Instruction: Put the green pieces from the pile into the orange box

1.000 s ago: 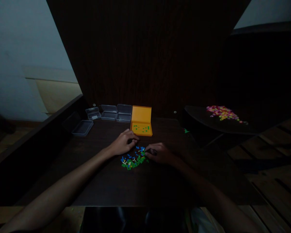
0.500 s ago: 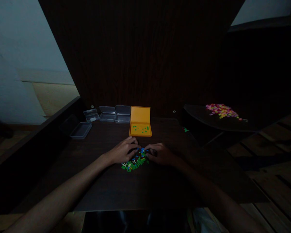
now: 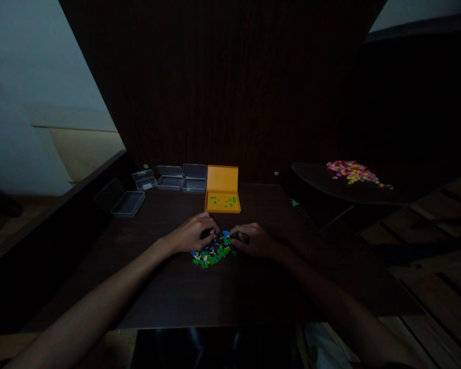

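Observation:
A loose pile of small plastic pieces (image 3: 214,256), mostly green with some blue, white and yellow, lies on the dark wooden table. At its upper left edge is my left hand (image 3: 194,233), palm down, with fingers bent and the thumb apart from them over the pieces. My right hand (image 3: 255,240) rests at the pile's right side, its thumb and forefinger tips drawn close together among blue and green pieces. Anything between those tips is too small to make out. Just beyond the hands stands an orange box (image 3: 223,209) with its lid raised and several green pieces inside.
Clear plastic boxes with raised lids stand at the back left, among them one nearer box (image 3: 128,204). Pink and yellow small pieces (image 3: 353,171) are heaped on a curved shelf at right. A green bit (image 3: 295,203) lies near the table's right edge. A dark panel rises behind.
My left hand has shifted slightly left, uncovering more blue pieces at the pile's left side. The right hand stays almost in place. The whole view has tilted slightly.

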### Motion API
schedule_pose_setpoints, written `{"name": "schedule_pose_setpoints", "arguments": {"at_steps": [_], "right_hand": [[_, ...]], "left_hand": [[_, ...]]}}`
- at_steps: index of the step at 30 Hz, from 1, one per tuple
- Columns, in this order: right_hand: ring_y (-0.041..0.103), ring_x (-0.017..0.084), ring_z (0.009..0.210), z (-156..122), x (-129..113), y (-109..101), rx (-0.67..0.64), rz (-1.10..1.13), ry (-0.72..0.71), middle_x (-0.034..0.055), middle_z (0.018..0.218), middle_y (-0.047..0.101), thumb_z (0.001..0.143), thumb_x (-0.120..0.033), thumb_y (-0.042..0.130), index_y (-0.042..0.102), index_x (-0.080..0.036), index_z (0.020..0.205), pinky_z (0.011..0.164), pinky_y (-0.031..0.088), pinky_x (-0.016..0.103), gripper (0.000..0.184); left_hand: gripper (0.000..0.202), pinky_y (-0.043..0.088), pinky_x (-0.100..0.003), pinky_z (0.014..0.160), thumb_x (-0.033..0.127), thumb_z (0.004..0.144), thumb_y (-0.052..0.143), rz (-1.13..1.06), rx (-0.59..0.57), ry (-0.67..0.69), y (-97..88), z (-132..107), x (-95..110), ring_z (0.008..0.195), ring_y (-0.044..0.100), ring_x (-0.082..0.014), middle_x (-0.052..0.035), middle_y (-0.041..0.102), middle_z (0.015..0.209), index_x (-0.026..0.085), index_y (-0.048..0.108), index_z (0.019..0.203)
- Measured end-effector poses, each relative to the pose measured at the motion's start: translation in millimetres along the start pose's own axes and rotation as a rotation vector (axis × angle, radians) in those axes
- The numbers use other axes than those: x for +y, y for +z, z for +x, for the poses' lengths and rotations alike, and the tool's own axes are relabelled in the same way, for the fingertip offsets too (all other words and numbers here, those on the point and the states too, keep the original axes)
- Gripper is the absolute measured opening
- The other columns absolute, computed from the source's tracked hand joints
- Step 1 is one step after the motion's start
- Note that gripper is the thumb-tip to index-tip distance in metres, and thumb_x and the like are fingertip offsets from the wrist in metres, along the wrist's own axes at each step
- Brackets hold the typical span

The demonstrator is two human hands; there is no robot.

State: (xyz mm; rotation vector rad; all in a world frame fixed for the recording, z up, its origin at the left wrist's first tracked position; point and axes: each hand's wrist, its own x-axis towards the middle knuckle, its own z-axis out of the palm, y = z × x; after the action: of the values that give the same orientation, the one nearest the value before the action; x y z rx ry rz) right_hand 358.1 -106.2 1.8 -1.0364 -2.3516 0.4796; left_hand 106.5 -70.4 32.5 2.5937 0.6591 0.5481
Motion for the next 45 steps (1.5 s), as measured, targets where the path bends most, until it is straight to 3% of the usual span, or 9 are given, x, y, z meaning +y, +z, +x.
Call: {"name": "schedule_pose_setpoints", "arguments": {"at_steps": [12, 25, 31, 35, 41, 45], "right_hand": [[0.051, 0.01, 0.051, 0.4, 1.0, 0.4, 0.023, 0.012, -0.013, -0.0046, 0.058, 0.055, 0.089, -0.03, 0.059, 0.069, -0.019, 0.097, 0.057, 0.038, 0.023, 0.017], [0.052, 0.01, 0.052, -0.4, 1.7, 1.7, 0.026, -0.019, -0.014, -0.0041, 0.061, 0.058, 0.09, -0.03, 0.058, 0.069, -0.019, 0.103, 0.057, 0.039, 0.022, 0.02], [0.061, 0.013, 0.062, -0.8, -0.2, 2.8, 0.027, -0.033, -0.027, 0.0006, 0.077, 0.071, 0.093, -0.028, 0.053, 0.069, -0.021, 0.115, 0.066, 0.045, 0.024, 0.028], [0.068, 0.015, 0.075, -0.7, -0.7, 2.7, 0.021, -0.018, -0.033, 0.0041, 0.092, 0.076, 0.093, -0.028, 0.053, 0.072, -0.021, 0.106, 0.073, 0.049, 0.026, 0.025], [0.063, 0.013, 0.063, -0.4, -0.7, 2.7, 0.033, -0.059, -0.049, 0.002, 0.075, 0.072, 0.093, -0.029, 0.054, 0.072, -0.019, 0.099, 0.065, 0.045, 0.024, 0.022], [0.062, 0.013, 0.063, 0.1, -1.3, 2.0, 0.026, -0.088, -0.038, 0.0008, 0.075, 0.071, 0.095, -0.03, 0.052, 0.07, -0.02, 0.107, 0.066, 0.045, 0.024, 0.025]], "left_hand": [[0.012, 0.048, -0.028, 0.081, 0.019, 0.091, 0.059, -0.02, 0.038, -0.039, 3.3, 0.2, -8.7, 0.092, 0.06, -0.0181, -0.0047, 0.069, 0.092, 0.019, 0.067, 0.099], [0.019, 0.048, -0.026, 0.077, 0.016, 0.076, 0.075, -0.161, 0.122, -0.18, 6.5, 1.2, -11.4, 0.082, 0.063, -0.0157, 0.0, 0.07, 0.079, 0.018, 0.07, 0.094], [0.017, 0.047, -0.026, 0.078, 0.016, 0.076, 0.075, -0.131, 0.113, -0.164, 4.5, 2.1, -11.0, 0.084, 0.061, -0.0168, -0.0002, 0.068, 0.08, 0.019, 0.071, 0.093], [0.009, 0.046, -0.029, 0.082, 0.02, 0.083, 0.07, -0.072, 0.081, -0.108, 3.8, 2.4, -11.7, 0.087, 0.059, -0.0176, -0.0021, 0.067, 0.084, 0.019, 0.072, 0.091], [0.007, 0.045, -0.03, 0.083, 0.019, 0.086, 0.063, -0.032, 0.064, -0.085, 3.3, 1.2, -9.9, 0.088, 0.057, -0.0182, -0.0033, 0.064, 0.085, 0.018, 0.07, 0.085], [0.008, 0.046, -0.03, 0.084, 0.018, 0.085, 0.062, -0.019, 0.049, -0.083, 2.5, 0.5, -8.5, 0.092, 0.056, -0.019, -0.0039, 0.063, 0.089, 0.019, 0.069, 0.087]]}}
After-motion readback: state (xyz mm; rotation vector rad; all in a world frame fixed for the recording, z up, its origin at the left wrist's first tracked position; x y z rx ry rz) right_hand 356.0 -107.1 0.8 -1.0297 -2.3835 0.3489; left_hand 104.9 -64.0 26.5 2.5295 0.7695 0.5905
